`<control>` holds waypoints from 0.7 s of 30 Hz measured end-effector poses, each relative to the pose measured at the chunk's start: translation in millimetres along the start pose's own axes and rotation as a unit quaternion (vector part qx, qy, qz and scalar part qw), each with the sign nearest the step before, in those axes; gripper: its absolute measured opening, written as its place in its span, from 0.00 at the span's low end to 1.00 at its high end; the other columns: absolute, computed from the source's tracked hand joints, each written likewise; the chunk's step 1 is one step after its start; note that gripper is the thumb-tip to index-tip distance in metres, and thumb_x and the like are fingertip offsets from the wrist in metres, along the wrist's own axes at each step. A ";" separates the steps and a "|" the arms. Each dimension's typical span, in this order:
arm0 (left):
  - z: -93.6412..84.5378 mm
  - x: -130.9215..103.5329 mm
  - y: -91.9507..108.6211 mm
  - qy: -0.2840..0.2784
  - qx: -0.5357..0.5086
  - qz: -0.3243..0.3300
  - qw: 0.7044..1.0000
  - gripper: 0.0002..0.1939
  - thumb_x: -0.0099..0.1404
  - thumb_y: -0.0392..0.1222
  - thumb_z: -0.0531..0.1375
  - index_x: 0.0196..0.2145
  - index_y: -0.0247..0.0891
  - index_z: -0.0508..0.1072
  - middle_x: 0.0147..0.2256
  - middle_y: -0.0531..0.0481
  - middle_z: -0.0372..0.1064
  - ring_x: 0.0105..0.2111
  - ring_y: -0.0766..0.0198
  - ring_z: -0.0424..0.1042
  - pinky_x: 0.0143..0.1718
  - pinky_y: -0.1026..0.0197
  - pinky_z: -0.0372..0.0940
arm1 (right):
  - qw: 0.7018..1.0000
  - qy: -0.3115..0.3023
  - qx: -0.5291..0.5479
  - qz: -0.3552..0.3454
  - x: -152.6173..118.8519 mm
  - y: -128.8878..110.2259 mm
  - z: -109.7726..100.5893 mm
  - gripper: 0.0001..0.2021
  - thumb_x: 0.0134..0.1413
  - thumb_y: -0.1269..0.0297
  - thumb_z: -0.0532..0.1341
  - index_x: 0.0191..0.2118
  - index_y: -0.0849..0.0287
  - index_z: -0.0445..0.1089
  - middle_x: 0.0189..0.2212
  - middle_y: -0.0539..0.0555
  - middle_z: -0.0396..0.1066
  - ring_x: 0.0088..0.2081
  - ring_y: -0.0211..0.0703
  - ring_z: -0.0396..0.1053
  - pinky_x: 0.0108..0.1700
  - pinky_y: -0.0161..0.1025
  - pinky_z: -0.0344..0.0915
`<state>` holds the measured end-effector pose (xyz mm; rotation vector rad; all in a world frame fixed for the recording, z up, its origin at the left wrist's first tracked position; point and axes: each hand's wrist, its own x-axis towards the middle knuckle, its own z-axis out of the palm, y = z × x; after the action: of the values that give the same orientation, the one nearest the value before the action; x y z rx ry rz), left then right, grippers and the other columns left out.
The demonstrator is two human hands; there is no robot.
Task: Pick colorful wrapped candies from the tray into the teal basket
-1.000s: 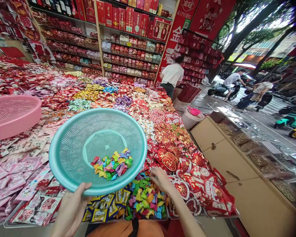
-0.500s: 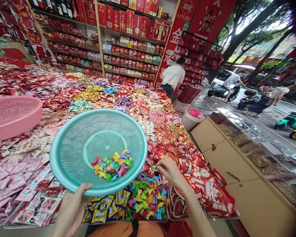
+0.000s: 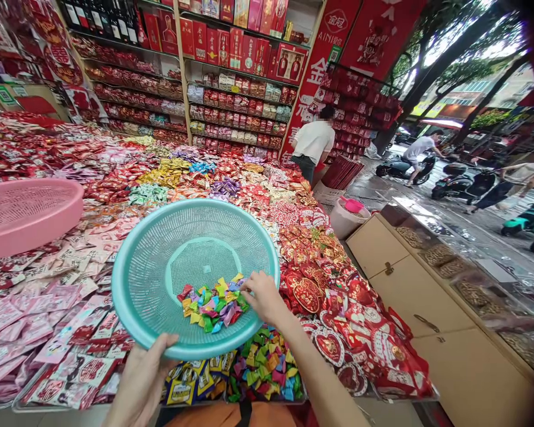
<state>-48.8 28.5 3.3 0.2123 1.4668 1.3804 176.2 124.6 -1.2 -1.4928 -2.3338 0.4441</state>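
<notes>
My left hand [image 3: 149, 367] is closed on the near-left rim of a teal plastic mesh basket [image 3: 137, 249], which it keeps tilted above the table. Inside, a small pile of brightly wrapped candies [image 3: 211, 305] lies on the near part of the mesh bottom. My right hand [image 3: 264, 296] reaches over the right rim, fingers bent and drawn together at the edge of that pile. Whatever its fingertips hold is hidden. Below the basket are a tray of the same colourful candies [image 3: 267, 367] and a pile of yellow-and-navy packets [image 3: 182, 382].
A pink mesh basket [image 3: 31, 222] rests on the heaped packets at left. Red packets [image 3: 360, 332] fill the right side. Beyond stand a beige cabinet [image 3: 427, 296], a white bucket [image 3: 347, 219] with a pink scoop, stocked shelves [image 3: 244, 89] and a person in a white shirt [image 3: 314, 139].
My right hand has moved left, from beside the basket to over the candies inside it. The basket, still in my left hand, appears slightly further right in view.
</notes>
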 end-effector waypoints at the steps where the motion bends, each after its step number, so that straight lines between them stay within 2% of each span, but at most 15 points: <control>1: -0.2 0.1 -0.2 -0.001 0.001 -0.001 1.000 0.19 0.34 0.36 0.73 0.25 0.35 0.72 0.30 0.51 0.70 0.28 0.65 0.66 0.21 0.63 0.67 | 1.000 -0.002 0.006 -0.005 -2.2 -1.5 0.3 0.05 0.61 0.67 0.61 0.39 0.55 0.74 0.37 0.52 0.70 0.42 0.44 0.64 0.42 0.39 0.53; 3: -0.5 0.3 0.1 0.004 0.004 0.001 1.000 0.18 0.34 0.37 0.72 0.25 0.35 0.72 0.29 0.52 0.70 0.28 0.65 0.66 0.20 0.64 0.66 | 1.000 0.014 0.024 -0.009 -9.2 -1.6 -3.3 0.05 0.61 0.66 0.61 0.40 0.54 0.74 0.37 0.52 0.70 0.42 0.43 0.64 0.43 0.39 0.54; 6: -1.4 1.2 2.8 0.009 0.002 0.011 1.000 0.18 0.35 0.36 0.72 0.26 0.36 0.72 0.28 0.53 0.69 0.27 0.66 0.66 0.19 0.64 0.66 | 0.995 0.078 0.055 0.003 -23.7 7.8 -15.8 0.06 0.62 0.64 0.59 0.42 0.54 0.74 0.36 0.52 0.70 0.42 0.43 0.64 0.44 0.40 0.55; 9: -2.8 3.0 7.6 0.013 -0.004 0.019 1.000 0.17 0.34 0.35 0.72 0.24 0.35 0.72 0.28 0.54 0.68 0.26 0.67 0.65 0.18 0.66 0.66 | 0.987 0.138 0.077 0.033 -40.5 30.3 -26.7 0.08 0.63 0.62 0.57 0.43 0.55 0.73 0.34 0.53 0.70 0.39 0.44 0.65 0.44 0.40 0.57; 11: -4.3 4.6 11.2 0.016 -0.010 0.025 1.000 0.17 0.32 0.33 0.72 0.23 0.35 0.71 0.27 0.55 0.67 0.25 0.68 0.64 0.17 0.67 0.64 | 0.983 0.154 0.078 0.064 -52.4 49.7 -27.4 0.09 0.63 0.61 0.56 0.43 0.56 0.72 0.33 0.53 0.70 0.38 0.44 0.65 0.43 0.41 0.58; 13: -6.3 6.2 14.3 0.015 -0.010 0.034 0.999 0.18 0.32 0.32 0.72 0.23 0.35 0.72 0.27 0.55 0.66 0.26 0.68 0.64 0.18 0.67 0.65 | 0.982 0.141 0.067 0.102 -64.5 68.8 -21.2 0.09 0.63 0.61 0.56 0.41 0.56 0.72 0.33 0.53 0.70 0.38 0.45 0.65 0.44 0.42 0.58; 16: -9.8 7.6 17.7 0.027 -0.011 0.037 0.999 0.16 0.32 0.32 0.71 0.22 0.36 0.72 0.27 0.54 0.65 0.26 0.68 0.63 0.18 0.68 0.64 | 0.983 0.073 0.042 0.165 -80.8 90.5 -2.9 0.08 0.61 0.62 0.57 0.36 0.56 0.72 0.34 0.53 0.71 0.40 0.47 0.66 0.45 0.42 0.58; 21: -11.7 7.5 20.0 0.017 -0.014 0.052 0.998 0.18 0.31 0.28 0.69 0.24 0.38 0.73 0.30 0.54 0.66 0.28 0.66 0.64 0.18 0.67 0.64 | 0.970 -0.036 0.015 0.241 -97.5 107.4 24.6 0.06 0.58 0.67 0.58 0.34 0.56 0.73 0.36 0.54 0.72 0.43 0.47 0.66 0.44 0.40 0.58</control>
<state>-70.9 33.1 12.5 0.2510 1.4812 1.4943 290.6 76.7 -80.3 -2.0608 -1.9851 0.6586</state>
